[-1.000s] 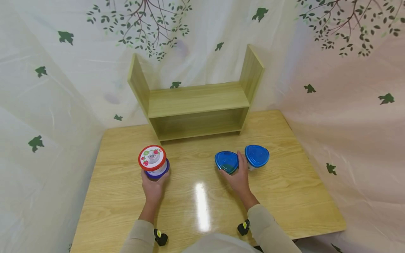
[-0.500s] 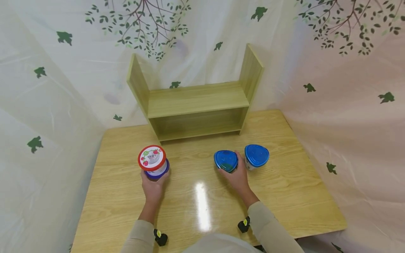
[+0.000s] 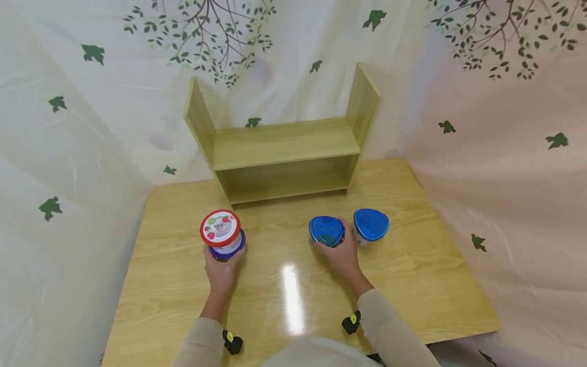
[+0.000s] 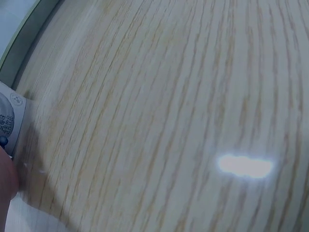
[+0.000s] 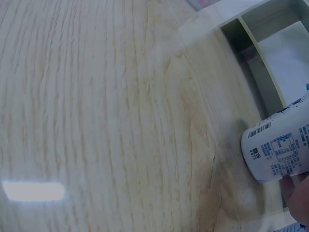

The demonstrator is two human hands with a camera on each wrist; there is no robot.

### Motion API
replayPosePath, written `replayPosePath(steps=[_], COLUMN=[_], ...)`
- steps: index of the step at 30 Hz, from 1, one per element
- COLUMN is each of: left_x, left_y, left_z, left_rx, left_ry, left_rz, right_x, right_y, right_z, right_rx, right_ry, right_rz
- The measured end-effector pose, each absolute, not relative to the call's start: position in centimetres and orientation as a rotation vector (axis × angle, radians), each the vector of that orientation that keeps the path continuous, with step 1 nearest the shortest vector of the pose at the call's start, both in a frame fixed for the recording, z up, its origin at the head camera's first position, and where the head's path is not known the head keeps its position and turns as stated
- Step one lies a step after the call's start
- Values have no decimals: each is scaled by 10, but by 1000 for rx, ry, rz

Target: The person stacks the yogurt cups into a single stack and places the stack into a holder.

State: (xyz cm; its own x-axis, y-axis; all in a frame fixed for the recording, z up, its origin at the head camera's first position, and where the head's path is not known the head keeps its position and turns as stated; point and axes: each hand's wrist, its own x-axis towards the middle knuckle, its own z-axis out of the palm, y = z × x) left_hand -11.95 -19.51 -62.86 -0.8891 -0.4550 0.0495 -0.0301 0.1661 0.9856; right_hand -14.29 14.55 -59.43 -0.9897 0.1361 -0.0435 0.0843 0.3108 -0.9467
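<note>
At the left of the table, in the head view, my left hand [image 3: 222,272] grips the lower part of a stack from its near side. On top is a round white tub with a red, fruit-printed lid [image 3: 220,228]; under it shows a purple-blue rim [image 3: 229,253]. My right hand [image 3: 341,256] holds a white tub with a rounded-triangular blue lid [image 3: 326,231], thumb and fingers around its sides. Its printed white wall [image 5: 277,145] shows in the right wrist view. Whether it touches the table cannot be told. A second blue-lidded tub [image 3: 370,224] stands just right of that hand.
A two-level wooden shelf [image 3: 286,145] with upright side panels stands at the back of the wooden table [image 3: 275,306]. A leaf-printed white curtain [image 3: 293,41] surrounds the table. Glare from a light lies between the arms.
My right hand has shifted slightly left and away from me with its blue-lidded tub, widening the gap to the second one. My left hand and its stack keep still.
</note>
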Motion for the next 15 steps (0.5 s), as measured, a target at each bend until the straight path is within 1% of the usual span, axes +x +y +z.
replayPosePath(steps=[5,8,10,15], left_x=[-116,-115,-118,-119], left_y=[-192,-191,-194,-193], left_z=[-616,-617,-626,-624], left_rx=[476,464,451,446], left_ry=[-2116,-2110,-2101,-2102], left_rz=[-1800,-1791,-1773,-1766], right_x=[-148,-153,-158,-167], right_y=[134,123,114,94], right_z=[-589,-582,-576,-557], right_rx=[-192,-166,-147,-76], right_ry=[-2494,-2501,-2497,-2462], right_rz=[1864,1870,1858,1853])
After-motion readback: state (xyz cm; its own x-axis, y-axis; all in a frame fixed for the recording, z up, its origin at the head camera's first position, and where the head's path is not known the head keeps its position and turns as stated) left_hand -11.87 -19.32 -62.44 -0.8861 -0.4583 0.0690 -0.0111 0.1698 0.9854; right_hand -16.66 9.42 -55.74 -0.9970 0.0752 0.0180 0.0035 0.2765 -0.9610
